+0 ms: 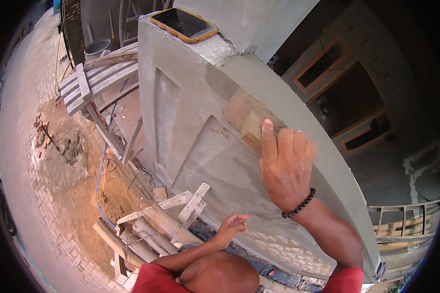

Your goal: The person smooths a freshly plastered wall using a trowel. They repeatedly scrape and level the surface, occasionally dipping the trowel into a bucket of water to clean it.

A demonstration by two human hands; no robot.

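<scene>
My right hand [286, 171], with a black beaded bracelet on its wrist, grips a wooden plastering float [251, 128] by its block handle. The float's flat face lies against the damp grey render near the top edge of a low wall [205, 97]. Its lower end is hidden behind my fingers, and the hand's outer edge is blurred. Lower down and to the left, my left hand [232, 228] hangs in front of the wall's face, its fingers loosely bent and partly apart, with nothing visible in it.
A phone [183, 24] in a yellow-edged case lies on the wall's top. On the left stand a wooden trestle [100, 80] and a dark bucket [98, 47]. Below are bamboo poles [151, 227], a blue hose [101, 171] and a sand heap [71, 151]. A ladder [406, 217] lies at right.
</scene>
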